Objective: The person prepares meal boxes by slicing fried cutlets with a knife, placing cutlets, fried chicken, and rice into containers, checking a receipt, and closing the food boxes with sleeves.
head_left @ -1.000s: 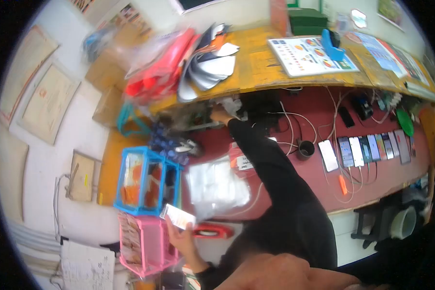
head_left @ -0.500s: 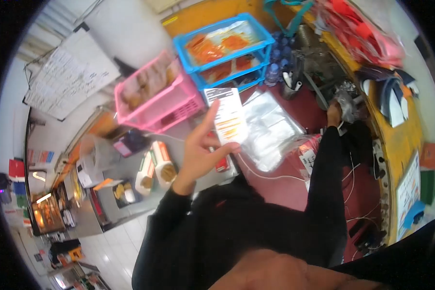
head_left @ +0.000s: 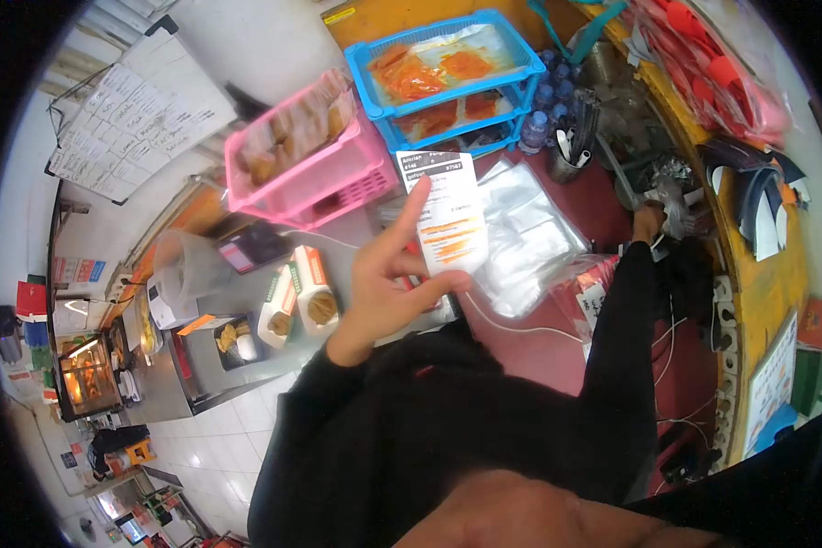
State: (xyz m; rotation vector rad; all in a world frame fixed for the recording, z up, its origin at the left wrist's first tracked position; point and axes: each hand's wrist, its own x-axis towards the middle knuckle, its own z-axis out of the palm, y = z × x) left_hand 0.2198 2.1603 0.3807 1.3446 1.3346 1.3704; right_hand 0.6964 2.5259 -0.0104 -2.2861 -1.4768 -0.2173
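My left hand is closed on a white printed receipt, pinching it between thumb and fingers with the index finger lying over its face. Orange highlighter strokes mark the receipt's lower half, and its top has a dark printed band. Behind it, a stack of clear plastic bags lies on the dark red tabletop. My right arm stretches far to the right, where my right hand has its fingers curled at a crumpled clear plastic bag. The fingertips there are partly hidden.
Blue tiered trays hold orange-red food. Beside them stands a pink basket of wrapped items. Two open food boxes sit on the metal counter at left. Water bottles, a pen cup and white cables lie around the red tabletop.
The view has shifted slightly, and the receipt appears a little farther right, its print now sharper. My left hand keeps its pinch; my right hand stays by the crumpled plastic.
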